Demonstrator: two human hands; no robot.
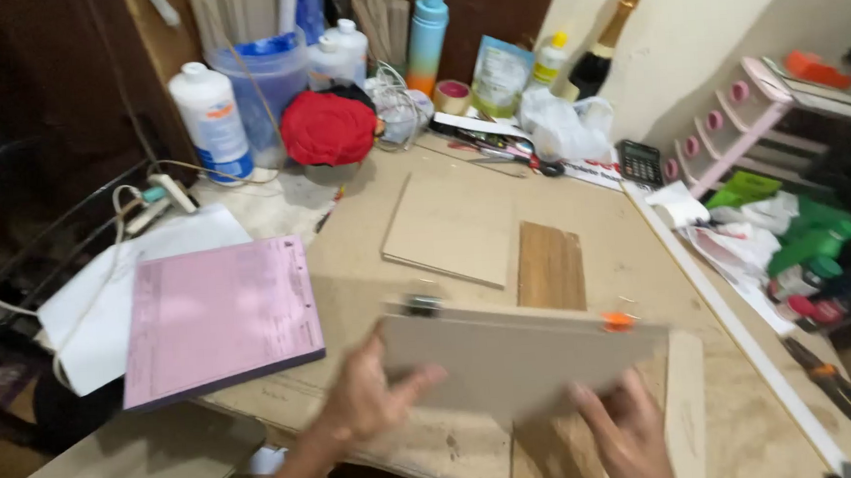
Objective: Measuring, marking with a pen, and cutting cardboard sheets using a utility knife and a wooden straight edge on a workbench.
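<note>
Head cam: pink pad (220, 318) left of board (511, 357).

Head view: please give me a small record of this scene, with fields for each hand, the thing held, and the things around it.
view: head camera, looking down at a cluttered workbench
left hand: grips the left edge of the flat board
right hand: grips the lower right edge of the same board
flat board: beige panel, blurred, raised above the bench
behind the board: wood strip, smaller beige panel
left of the board: pink pad
back of the bench: red cap, white bottle
</note>
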